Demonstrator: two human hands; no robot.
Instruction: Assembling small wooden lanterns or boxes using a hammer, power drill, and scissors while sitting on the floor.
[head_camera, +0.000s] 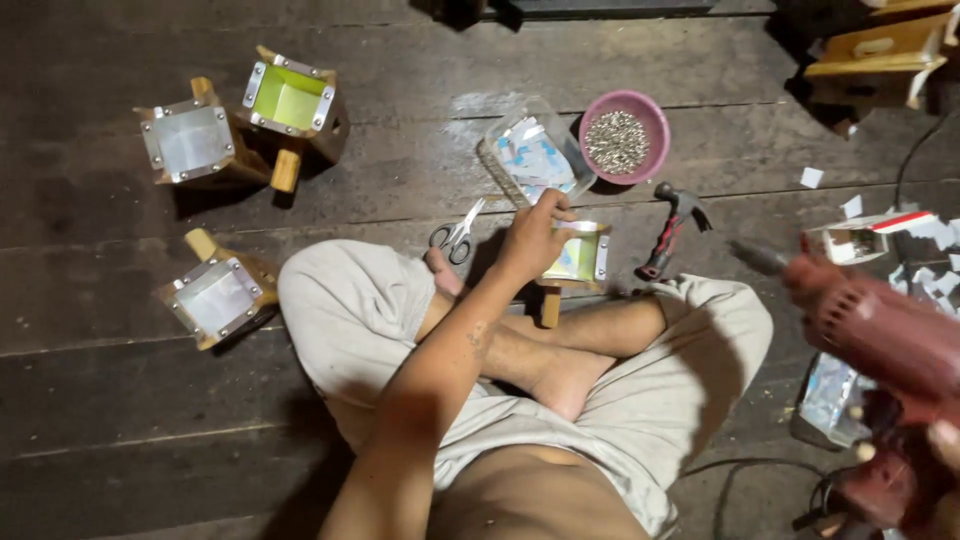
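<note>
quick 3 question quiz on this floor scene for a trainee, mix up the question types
1. True or false: the left hand rests on the small wooden box in front of the crossed legs.
2. Multiple choice: the red power drill is gripped by the right hand at which side of the view? A) left B) right C) top centre
3. Fill in: the pink bowl holds small ____ metal pieces.

Key
1. True. The hand lies on the box's top edge.
2. B. The drill is blurred at the right edge, bit pointing left.
3. Silvery. They are too small to tell more. The hammer lies just below the bowl, and the scissors lie left of the hand.
</note>
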